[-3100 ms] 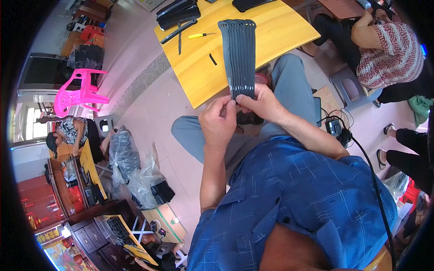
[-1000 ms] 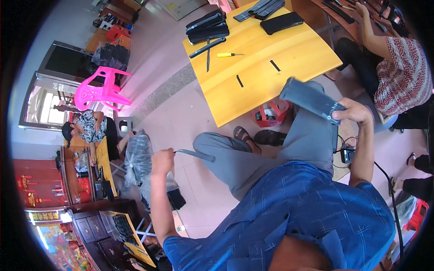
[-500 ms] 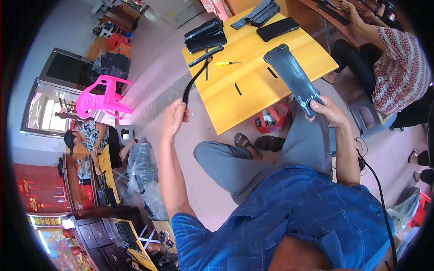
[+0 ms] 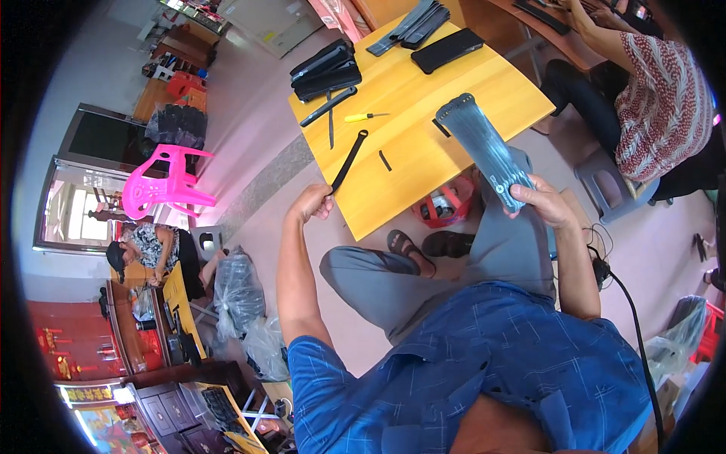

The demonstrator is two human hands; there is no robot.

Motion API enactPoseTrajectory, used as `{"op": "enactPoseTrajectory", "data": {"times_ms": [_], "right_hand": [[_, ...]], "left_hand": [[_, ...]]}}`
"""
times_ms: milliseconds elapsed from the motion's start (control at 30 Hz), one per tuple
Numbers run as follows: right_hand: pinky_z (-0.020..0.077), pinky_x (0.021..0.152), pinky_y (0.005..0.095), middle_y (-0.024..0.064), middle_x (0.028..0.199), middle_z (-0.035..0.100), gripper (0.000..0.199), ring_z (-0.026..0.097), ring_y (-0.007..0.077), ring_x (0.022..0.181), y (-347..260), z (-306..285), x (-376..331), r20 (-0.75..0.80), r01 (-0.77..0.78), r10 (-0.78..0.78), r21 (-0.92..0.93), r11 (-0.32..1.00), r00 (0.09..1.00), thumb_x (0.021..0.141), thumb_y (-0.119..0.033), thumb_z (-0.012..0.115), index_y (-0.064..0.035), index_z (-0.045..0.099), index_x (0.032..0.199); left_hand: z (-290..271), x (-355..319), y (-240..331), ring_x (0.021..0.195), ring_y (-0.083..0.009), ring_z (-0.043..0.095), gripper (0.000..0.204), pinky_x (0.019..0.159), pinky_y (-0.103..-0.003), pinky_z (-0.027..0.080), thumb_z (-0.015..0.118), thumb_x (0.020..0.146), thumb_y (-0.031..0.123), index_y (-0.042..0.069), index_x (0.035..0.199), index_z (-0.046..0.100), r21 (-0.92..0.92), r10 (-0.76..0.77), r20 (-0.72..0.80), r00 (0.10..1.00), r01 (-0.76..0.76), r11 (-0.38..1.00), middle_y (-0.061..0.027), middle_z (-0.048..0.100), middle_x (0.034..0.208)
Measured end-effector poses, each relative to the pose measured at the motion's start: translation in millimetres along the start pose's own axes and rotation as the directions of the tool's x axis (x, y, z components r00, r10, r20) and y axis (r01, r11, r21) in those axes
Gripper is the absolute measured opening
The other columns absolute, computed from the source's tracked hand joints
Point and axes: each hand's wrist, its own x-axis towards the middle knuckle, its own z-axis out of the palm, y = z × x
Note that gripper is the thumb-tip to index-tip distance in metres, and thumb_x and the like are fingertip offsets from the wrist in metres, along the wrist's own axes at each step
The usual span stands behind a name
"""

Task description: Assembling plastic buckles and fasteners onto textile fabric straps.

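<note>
My left hand (image 4: 314,203) pinches one end of a narrow black strap (image 4: 349,163). The strap points up and away over the near left corner of the yellow table (image 4: 408,178), and its far end has a small loop or hole. In my right hand (image 4: 546,203) is a fanned bundle of dark, glossy plastic sleeves (image 4: 478,140), gripped at the lower end with the thumb on top. The bundle reaches over the table's right near edge. Between my hands, two short black strips (image 4: 385,160) lie on the wood, one partly behind the bundle.
A yellow screwdriver (image 4: 360,117), a black bar-shaped tool (image 4: 328,106), stacked black pouches (image 4: 325,72), a black case (image 4: 448,51) and more sleeves (image 4: 412,29) lie on the table. Below stands a red basket (image 4: 446,204). A person (image 4: 662,113) sits at right; a pink chair (image 4: 168,181) stands left.
My left hand has moved right and down, and the strap has swung from near the black tool to over the table's near left part. The right hand still holds the bundle, slightly lower.
</note>
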Motion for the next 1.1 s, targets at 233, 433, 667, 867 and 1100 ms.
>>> {"op": "enactPoseTrajectory", "data": {"times_ms": [233,433,667,867,1100], "right_hand": [[0.0568,0.071,0.0256,0.0043,0.097,0.068,0.049,0.065,0.0124,0.088,8.3,17.5,7.5,0.008,-0.025,0.025,0.039,0.999,1.0,0.095,-0.048,0.066,-0.004,0.066,0.116],[0.052,0.067,0.0216,0.0009,0.097,0.065,0.046,0.059,0.0079,0.077,23.6,53.0,16.5,-0.005,-0.067,0.069,0.148,0.987,0.998,0.097,-0.045,0.065,-0.0052,0.064,0.12],[0.0445,0.061,0.0215,-0.0024,0.087,0.063,0.034,0.053,0.0044,0.07,36.5,107.2,33.7,-0.078,0.037,-0.027,0.129,0.991,0.997,0.102,-0.039,0.062,-0.0071,0.066,0.112],[0.05,0.069,0.0218,-0.0027,0.092,0.066,0.028,0.058,0.0049,0.076,37.7,112.4,29.6,-0.048,0.09,-0.086,0.083,0.992,0.995,0.102,-0.031,0.063,-0.0063,0.066,0.115],[0.0543,0.074,0.0246,-0.0015,0.097,0.068,0.019,0.062,0.0055,0.082,29.2,123.7,19.8,-0.058,0.059,-0.05,0.164,0.985,0.997,0.1,-0.017,0.065,-0.0044,0.066,0.114]], "left_hand": [[4.5,19.1,-16.4,0.051,-0.0188,0.06,0.028,0.05,-0.035,0.05,0.049,0.097,0.029,0.009,0.082,0.06,0.048,0.034,-0.156,0.987,-0.027,0.998,-0.0053,0.063,0.066],[67.4,-24.6,12.2,0.07,-0.0298,0.07,0.023,0.063,-0.041,0.054,0.064,0.093,0.027,0.004,0.091,0.064,0.56,0.606,-0.606,0.515,-0.265,0.785,-0.0154,0.069,0.075],[217.9,-143.8,82.1,0.068,-0.0215,0.07,0.018,0.062,-0.034,0.054,0.077,0.085,0.017,0.005,0.096,0.069,0.336,0.777,-0.356,0.519,-0.704,0.625,-0.0099,0.07,0.081],[236.7,-149.9,80.6,0.068,-0.0204,0.07,0.022,0.06,-0.033,0.054,0.08,0.082,0.016,0.007,0.099,0.069,0.427,0.79,-0.438,0.43,-0.674,0.603,-0.0077,0.071,0.085],[237.5,-151.6,72.3,0.066,-0.0212,0.071,0.017,0.059,-0.034,0.054,0.076,0.083,0.016,0.008,0.096,0.07,0.532,0.83,-0.416,0.371,-0.641,0.553,-0.0071,0.072,0.08]]}}
